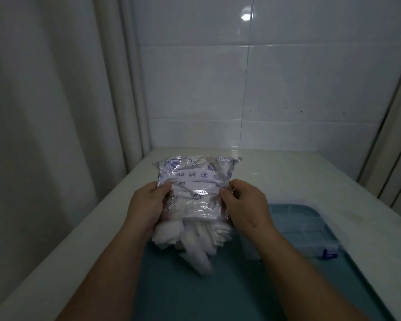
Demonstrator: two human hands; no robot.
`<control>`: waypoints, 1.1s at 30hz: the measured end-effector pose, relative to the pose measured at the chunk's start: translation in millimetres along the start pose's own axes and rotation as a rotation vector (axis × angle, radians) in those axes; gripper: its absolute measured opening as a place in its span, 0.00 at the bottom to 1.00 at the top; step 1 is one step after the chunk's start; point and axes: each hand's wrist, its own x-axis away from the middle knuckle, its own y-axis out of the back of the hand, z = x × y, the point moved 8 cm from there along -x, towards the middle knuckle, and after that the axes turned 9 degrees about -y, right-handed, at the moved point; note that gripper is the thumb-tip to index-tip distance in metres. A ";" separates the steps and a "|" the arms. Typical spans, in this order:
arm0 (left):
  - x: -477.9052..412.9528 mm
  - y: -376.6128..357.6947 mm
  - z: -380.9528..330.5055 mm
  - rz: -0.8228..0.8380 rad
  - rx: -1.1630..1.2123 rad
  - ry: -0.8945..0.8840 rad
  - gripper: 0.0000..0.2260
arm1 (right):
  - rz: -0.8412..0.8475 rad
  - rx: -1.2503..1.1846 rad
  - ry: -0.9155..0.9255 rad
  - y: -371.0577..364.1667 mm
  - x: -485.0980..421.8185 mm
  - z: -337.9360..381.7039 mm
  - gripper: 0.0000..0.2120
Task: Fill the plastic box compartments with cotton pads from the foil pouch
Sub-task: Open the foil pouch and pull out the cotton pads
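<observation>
Gripping left edge of foil pouch (196,181) with left hand (146,205), thumb across its front. Held up between both hands, open end down. Cotton pads (195,237) spilling out just below the hands, above teal mat (195,297). Pinching right edge with right hand (244,205), fingers curled. Right of right hand, lower: plastic box (310,228) on mat, compartments blurred, possibly unfilled.

Both hands (146,205) (245,205) grip upended foil pouch (192,184); cotton pads (195,237) spilling (blurred).
</observation>
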 end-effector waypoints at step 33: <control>1.7 3.0 7.7 0.091 -0.310 -0.015 0.17 | 0.243 0.441 -0.043 -21.2 -0.2 -17.2 0.13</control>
